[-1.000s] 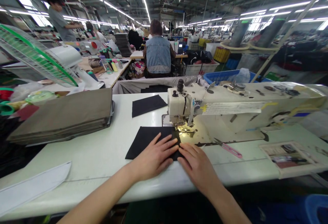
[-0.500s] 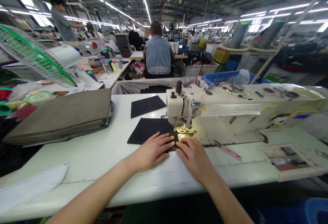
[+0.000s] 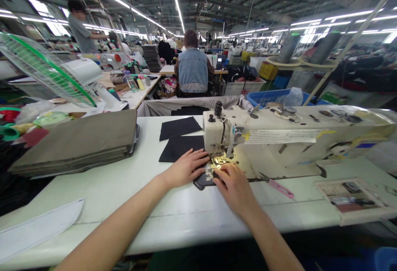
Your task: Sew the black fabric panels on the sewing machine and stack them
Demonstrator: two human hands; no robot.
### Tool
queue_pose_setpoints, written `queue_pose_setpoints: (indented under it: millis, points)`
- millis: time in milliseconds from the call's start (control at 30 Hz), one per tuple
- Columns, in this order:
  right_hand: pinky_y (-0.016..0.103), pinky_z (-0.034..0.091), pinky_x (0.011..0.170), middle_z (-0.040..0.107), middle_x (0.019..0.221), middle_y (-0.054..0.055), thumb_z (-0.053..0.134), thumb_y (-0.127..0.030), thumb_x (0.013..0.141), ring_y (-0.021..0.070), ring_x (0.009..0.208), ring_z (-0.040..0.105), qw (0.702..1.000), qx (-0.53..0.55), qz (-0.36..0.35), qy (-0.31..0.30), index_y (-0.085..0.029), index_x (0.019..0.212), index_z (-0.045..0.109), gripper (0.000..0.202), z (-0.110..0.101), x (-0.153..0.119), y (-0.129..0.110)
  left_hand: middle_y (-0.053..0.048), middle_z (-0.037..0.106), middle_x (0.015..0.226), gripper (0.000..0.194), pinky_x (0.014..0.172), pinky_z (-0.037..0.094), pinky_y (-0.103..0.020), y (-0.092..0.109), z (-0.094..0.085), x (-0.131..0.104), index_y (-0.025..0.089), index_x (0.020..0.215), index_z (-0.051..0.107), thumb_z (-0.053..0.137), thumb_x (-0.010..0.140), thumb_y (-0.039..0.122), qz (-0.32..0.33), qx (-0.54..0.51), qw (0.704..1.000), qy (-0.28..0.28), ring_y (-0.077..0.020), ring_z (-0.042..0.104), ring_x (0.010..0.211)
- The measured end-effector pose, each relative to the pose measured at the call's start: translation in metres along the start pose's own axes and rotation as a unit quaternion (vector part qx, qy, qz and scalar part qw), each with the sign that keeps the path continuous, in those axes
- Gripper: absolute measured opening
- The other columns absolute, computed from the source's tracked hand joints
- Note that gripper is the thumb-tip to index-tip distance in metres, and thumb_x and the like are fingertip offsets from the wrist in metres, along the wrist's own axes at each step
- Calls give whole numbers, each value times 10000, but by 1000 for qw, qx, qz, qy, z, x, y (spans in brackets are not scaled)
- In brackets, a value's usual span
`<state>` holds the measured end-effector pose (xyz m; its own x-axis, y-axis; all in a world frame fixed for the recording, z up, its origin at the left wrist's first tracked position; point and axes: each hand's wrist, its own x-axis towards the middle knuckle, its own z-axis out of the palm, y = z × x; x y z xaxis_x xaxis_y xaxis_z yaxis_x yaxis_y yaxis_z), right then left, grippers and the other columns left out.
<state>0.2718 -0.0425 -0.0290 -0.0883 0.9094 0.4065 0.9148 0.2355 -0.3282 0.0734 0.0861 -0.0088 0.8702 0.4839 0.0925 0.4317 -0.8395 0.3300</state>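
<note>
My left hand [image 3: 187,167] lies flat, fingers stretched out, over the near right corner of a black fabric piece [image 3: 180,148]. That piece runs in beside the presser foot of a white sewing machine [image 3: 218,132]. My right hand [image 3: 237,186] rests at the near edge of the lit metal needle plate [image 3: 223,161], with its fingers bent and slightly apart and nothing visible in them. A second black fabric piece [image 3: 180,128] lies just behind the first one. The needle tip is too small to make out.
Pink-handled thread snips [image 3: 281,187] lie right of my right hand. A stack of grey-brown fabric [image 3: 77,143] and a fan [image 3: 49,66] stand left. Behind the machine is a blue basket [image 3: 266,96]. A person in a denim vest [image 3: 192,70] sits ahead.
The black fabric has slid away from me past the presser foot, baring the dark, worn machine bed edge. My left hand has moved slightly forward with it; my right hand has barely moved.
</note>
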Motion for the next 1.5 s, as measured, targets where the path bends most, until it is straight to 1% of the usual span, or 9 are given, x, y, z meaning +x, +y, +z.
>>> queue_pose_setpoints:
  millis: [367,633,867,1033,1133,1200,1267,1367,1500]
  points:
    - [466,525,947,640,1116,102,613,-226,937,269,1057,594,998,44,-12,49,-197,1162,658,232,8,-17,-2,-84,400,1582,442,1180,228,-614,-1,6,-4,319,1450,516,442,1026,421,-26,68,997,14,-336,295,1486]
    - [464,535,935,658,1117,104,596,-217,948,268,1048,607,997,70,-11,34,-184,1115,672,186,1,-21,-1,-140,357,1600,607,1201,232,-554,5,10,-4,157,1538,357,432,1021,465,-104,101,989,9,-310,266,1504]
    - [466,534,943,667,1115,100,547,-256,978,261,1056,617,996,82,-13,43,-202,1108,683,196,2,-28,2,-134,606,1373,485,996,496,-451,16,-12,-27,172,1328,605,528,853,109,-138,129,982,16,-305,556,1264]
    - [456,529,951,666,1118,102,571,-251,965,261,1059,619,995,86,-14,46,-192,1107,684,191,4,-28,2,-121,708,996,280,867,558,-414,10,-29,-29,166,1079,675,425,961,208,-224,60,963,135,-276,675,963]
    - [463,526,960,665,1126,103,568,-244,967,264,1072,615,995,87,-13,44,-192,1107,684,189,5,-28,2,-151,653,1228,415,991,516,-464,-3,-37,-33,151,1377,485,338,998,235,-302,13,879,368,-286,624,1155]
    - [473,531,948,670,1117,103,569,-240,966,270,1062,619,995,85,-14,44,-190,1095,687,182,4,-27,2,-184,509,1442,590,1122,400,-521,-10,-36,-39,136,1501,332,443,925,194,-299,19,835,461,-321,458,1370]
    - [476,543,924,680,1090,103,563,-237,969,271,1032,631,995,83,-12,52,-186,1076,693,175,2,-24,-1,-181,414,1529,694,1176,321,-539,-11,-31,-48,136,1523,322,472,845,113,-230,62,883,404,-332,345,1448]
    - [474,549,920,693,1047,106,522,-219,989,261,997,649,993,87,-5,84,-176,1049,698,191,-3,-16,-13,-132,577,1376,596,1082,448,-469,5,-21,-59,190,1378,548,438,809,51,-109,100,971,188,-291,536,1271]
    - [436,527,1011,688,1159,120,462,-192,1009,235,1109,636,986,125,-32,104,-162,1183,663,268,-3,-3,-46,-124,674,1072,325,881,545,-444,40,-14,-65,166,1108,681,532,820,167,-105,119,987,33,-283,636,967]
